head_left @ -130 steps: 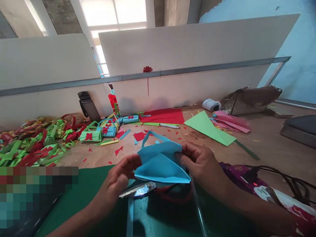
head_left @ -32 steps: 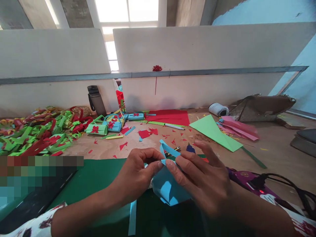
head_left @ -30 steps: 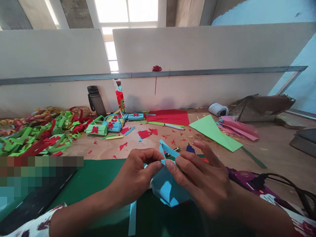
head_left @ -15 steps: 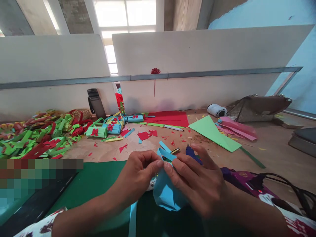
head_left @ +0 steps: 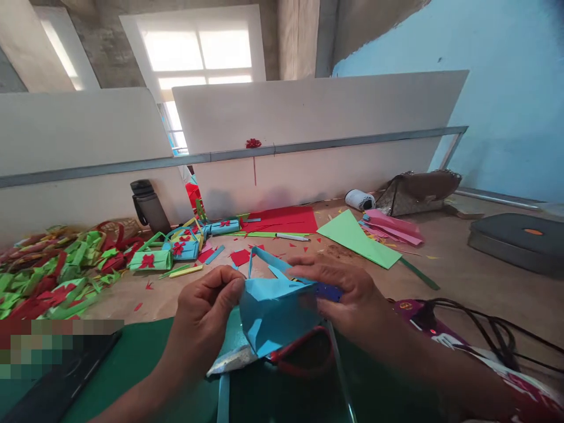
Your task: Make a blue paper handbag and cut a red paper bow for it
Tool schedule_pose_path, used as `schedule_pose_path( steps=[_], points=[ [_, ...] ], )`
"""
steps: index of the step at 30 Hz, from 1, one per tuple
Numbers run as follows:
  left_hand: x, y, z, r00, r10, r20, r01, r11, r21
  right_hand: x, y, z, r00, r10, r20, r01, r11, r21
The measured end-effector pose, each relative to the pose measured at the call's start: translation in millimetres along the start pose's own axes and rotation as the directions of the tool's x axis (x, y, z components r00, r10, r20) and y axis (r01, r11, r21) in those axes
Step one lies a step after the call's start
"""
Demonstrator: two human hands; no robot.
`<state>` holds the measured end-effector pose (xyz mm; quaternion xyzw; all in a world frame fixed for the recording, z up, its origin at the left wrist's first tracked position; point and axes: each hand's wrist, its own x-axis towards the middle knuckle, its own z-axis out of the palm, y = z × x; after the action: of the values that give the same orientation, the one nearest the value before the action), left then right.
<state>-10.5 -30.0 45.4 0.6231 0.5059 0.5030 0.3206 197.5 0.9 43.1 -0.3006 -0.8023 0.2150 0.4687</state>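
Observation:
A small light-blue paper bag (head_left: 277, 317) is held up in front of me, with a narrow blue strip (head_left: 267, 257) arching over its top like a handle. My left hand (head_left: 205, 314) is closed, thumb and forefinger pinching the bag's left top edge. On the far side, my right hand (head_left: 348, 294) grips the right end of the bag, fingers near the strip. Partly hidden behind that hand is a dark blue tool (head_left: 328, 292). Beneath the bag show red-handled scissors (head_left: 304, 367), a whitish crumpled packet (head_left: 231, 361) and a thin clear rod (head_left: 341, 376).
Finished-looking paper bags with red bows (head_left: 150, 259) stand at the left beside a heap of coloured paper pieces (head_left: 83, 267) and a dark bottle (head_left: 150, 205). Green paper (head_left: 359, 238), a red sheet (head_left: 286, 220) and a pen (head_left: 293, 237) lie beyond. Cables (head_left: 489, 329) run at the right.
My hands have moved apart to opposite ends of the paper bag, which has turned broadside. The scissors under it have come into view. My view has shifted right and tilted.

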Motion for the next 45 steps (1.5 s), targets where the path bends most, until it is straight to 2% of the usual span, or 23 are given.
schedule_pose_path(
  steps=[3,6,11,16,20,24,26,29,31,36,38,41,45],
  points=[
    [-2,-3,2.8,1.0,0.004,-0.003,-0.004,1.0,0.013,-2,1,6,0.997,0.055,0.046,-0.059,0.993,0.099],
    [-3,-5,4.4,1.0,-0.014,0.007,0.014,1.0,0.011,-2,-1,8,0.994,0.007,0.112,-0.015,0.997,0.075],
    [-4,-6,4.9,0.999,-0.016,0.029,0.016,1.0,-0.003,-3,4,5,0.979,-0.199,0.042,0.203,0.965,-0.167],
    [-5,-5,4.1,0.999,-0.031,0.021,0.03,0.999,0.02,-6,9,4,0.945,-0.327,-0.018,0.301,0.888,-0.349],
    [-4,-5,4.4,0.998,-0.063,0.03,0.063,0.998,0.003,-9,9,5,0.954,-0.296,-0.041,0.271,0.915,-0.3],
    [-2,-7,4.1,0.993,-0.093,0.076,0.096,0.995,-0.033,-11,10,7,0.98,-0.192,-0.051,0.184,0.974,-0.129],
    [0,-8,3.5,0.992,-0.071,0.102,0.074,0.997,-0.028,-9,12,7,0.988,-0.147,-0.038,0.142,0.984,-0.109],
    [3,-11,3.2,0.989,0.008,0.15,-0.014,0.999,0.039,-5,14,5,0.988,-0.157,0.002,0.154,0.965,-0.213],
    [3,-13,4.0,0.98,0.04,0.193,-0.056,0.995,0.083,-2,13,4,0.974,-0.227,0.021,0.222,0.921,-0.321],
    [-2,-14,8.4,0.964,0.012,0.265,-0.034,0.996,0.077,-4,6,9,0.898,-0.437,0.038,0.399,0.777,-0.487],
    [-6,-14,10.4,0.955,-0.003,0.296,-0.012,0.999,0.048,-7,4,13,0.891,-0.447,0.072,0.418,0.752,-0.51],
    [-10,-13,12.8,0.951,-0.003,0.311,-0.001,1.0,0.011,-12,1,16,0.908,-0.406,0.103,0.398,0.761,-0.512],
    [-11,-12,13.3,0.964,0.013,0.266,-0.02,1.0,0.024,-14,-4,14,0.933,-0.355,0.057,0.334,0.8,-0.498]
  ],
)
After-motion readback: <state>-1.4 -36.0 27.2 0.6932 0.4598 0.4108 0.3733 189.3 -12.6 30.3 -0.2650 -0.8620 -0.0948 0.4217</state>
